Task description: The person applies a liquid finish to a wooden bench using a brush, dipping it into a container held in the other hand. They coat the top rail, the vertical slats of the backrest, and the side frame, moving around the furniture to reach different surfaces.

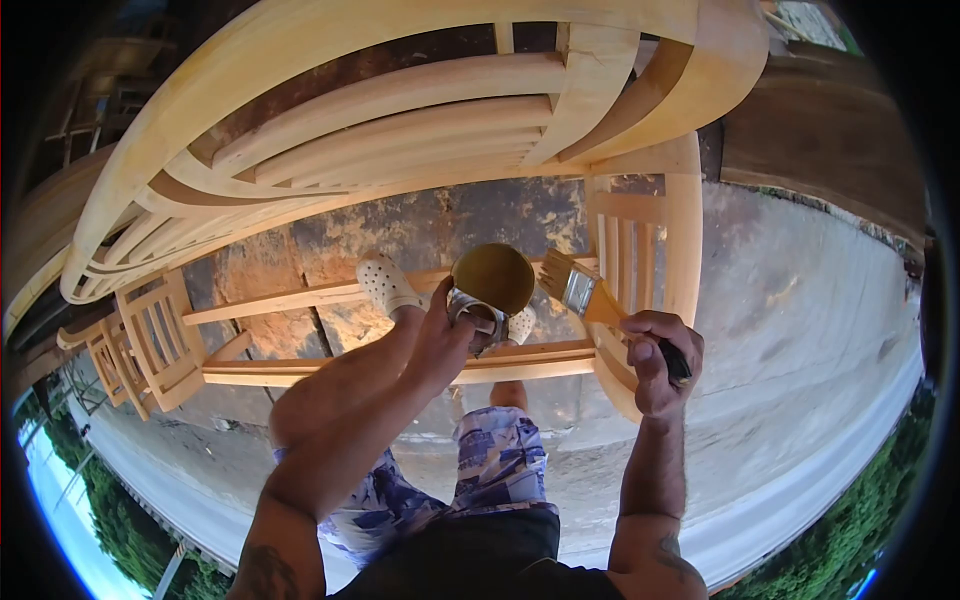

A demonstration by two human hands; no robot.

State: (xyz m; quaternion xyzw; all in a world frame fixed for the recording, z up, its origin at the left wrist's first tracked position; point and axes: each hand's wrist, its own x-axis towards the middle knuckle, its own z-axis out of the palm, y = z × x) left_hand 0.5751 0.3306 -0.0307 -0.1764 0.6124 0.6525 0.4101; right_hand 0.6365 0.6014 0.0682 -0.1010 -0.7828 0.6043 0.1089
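Observation:
My left hand (446,338) is wrapped round the handle of a metal mug (478,312). The mug's round mouth faces up at me, showing a yellow-brown inside. In my right hand (664,362) is a wide paintbrush (598,305), gripped by its yellow, black-ended handle. Its tan bristles point left, close beside the mug's rim. Both hands are over the frame of a pale wooden bench (640,85), whose curved, slatted back stretches across the top of the view.
Long rails (290,372) of the bench run low in front of me, with my legs among them. Slatted end frames stand left and right (684,240). Beneath lies a stained dark floor (350,235); grey concrete (790,310) extends to the right.

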